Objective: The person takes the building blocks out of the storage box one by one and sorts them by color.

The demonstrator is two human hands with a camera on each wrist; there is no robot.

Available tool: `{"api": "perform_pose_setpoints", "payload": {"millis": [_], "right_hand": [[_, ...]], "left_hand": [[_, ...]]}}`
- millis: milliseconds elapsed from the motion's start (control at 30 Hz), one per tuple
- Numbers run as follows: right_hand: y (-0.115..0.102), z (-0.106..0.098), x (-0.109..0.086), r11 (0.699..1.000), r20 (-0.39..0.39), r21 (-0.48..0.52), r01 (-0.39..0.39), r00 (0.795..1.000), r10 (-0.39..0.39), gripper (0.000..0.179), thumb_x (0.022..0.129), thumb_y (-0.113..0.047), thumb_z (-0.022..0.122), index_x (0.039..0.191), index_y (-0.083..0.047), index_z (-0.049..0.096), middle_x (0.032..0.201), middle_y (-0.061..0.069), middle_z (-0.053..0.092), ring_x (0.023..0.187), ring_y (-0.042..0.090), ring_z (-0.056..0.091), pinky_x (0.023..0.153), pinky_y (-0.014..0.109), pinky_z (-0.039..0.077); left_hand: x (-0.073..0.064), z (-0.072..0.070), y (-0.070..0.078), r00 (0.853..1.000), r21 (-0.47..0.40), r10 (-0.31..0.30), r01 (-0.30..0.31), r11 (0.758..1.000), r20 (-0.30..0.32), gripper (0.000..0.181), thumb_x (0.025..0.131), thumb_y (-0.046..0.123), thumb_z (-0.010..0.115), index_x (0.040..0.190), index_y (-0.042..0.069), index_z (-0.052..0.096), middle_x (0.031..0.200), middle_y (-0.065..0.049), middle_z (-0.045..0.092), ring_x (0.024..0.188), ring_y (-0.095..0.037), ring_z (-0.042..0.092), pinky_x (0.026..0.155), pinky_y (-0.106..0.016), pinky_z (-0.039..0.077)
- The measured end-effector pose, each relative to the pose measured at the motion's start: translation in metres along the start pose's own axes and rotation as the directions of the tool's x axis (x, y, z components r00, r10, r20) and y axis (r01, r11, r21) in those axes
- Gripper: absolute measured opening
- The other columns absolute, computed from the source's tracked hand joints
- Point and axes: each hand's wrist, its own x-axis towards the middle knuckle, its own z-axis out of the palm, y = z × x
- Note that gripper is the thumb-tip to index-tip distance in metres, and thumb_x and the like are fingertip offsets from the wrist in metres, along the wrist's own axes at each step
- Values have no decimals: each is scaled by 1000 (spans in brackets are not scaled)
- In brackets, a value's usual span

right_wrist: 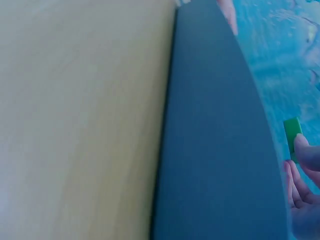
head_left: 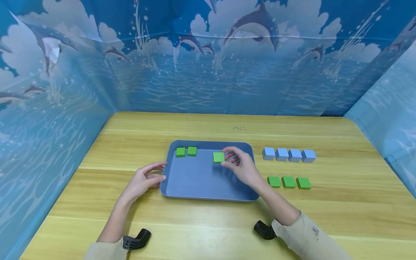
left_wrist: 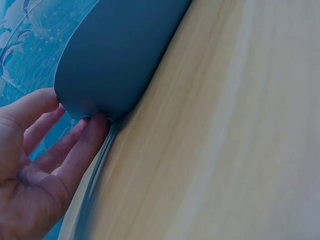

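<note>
A grey-blue rectangular tray (head_left: 208,196) lies on the table, with two green blocks (head_left: 180,152) near its far left corner. In the head view, my right hand (head_left: 242,168) pinches another green block (head_left: 218,157) between thumb and fingers, over the tray's far right part. That same green block (right_wrist: 291,131) shows at the right edge of the right wrist view. At the tray's left rim is my left hand (head_left: 144,182), thumb and fingers spread apart along the edge. The left wrist view shows the left hand's fingertips (left_wrist: 98,122) touching the tray's edge.
Several light blue blocks (head_left: 281,154) stand in a row right of the tray. Nearer, three green blocks (head_left: 288,182) form another row, close beside the right forearm. A blue curtain (head_left: 201,83) with dolphins surrounds the wooden table (head_left: 201,231) at the back and sides.
</note>
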Motion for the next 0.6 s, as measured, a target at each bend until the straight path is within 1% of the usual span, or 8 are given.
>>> {"api": "perform_pose_setpoints", "payload": {"millis": [233,433,600], "right_hand": [[4,-37,-24,1000,-15,2,3,1000,-3,34,83,-2,65,115,-3,56,96,13,57,79,14,56,67,20,48],[12,-67,-43,999,-43,-37,40,998,-41,34,82,2,64,115,1,55,96,12,56,79,8,56,67,18,49],[23,-93,-60,997,-72,-38,67,995,-70,34,83,4,62,116,5,52,96,4,55,79,6,56,67,16,48]], "left_hand": [[1,0,0,1000,1,1,-1,1000,0,54,85,11,65,133,1,45,123,-23,45,91,-14,61,75,-27,53],[1,0,-2,1000,3,-4,4,1000,-3,53,85,12,65,133,2,45,124,-23,45,92,-15,61,75,-28,53],[1,-1,-2,1000,5,-7,7,1000,-3,53,85,12,65,133,3,45,124,-23,45,92,-16,61,76,-28,53]]}}
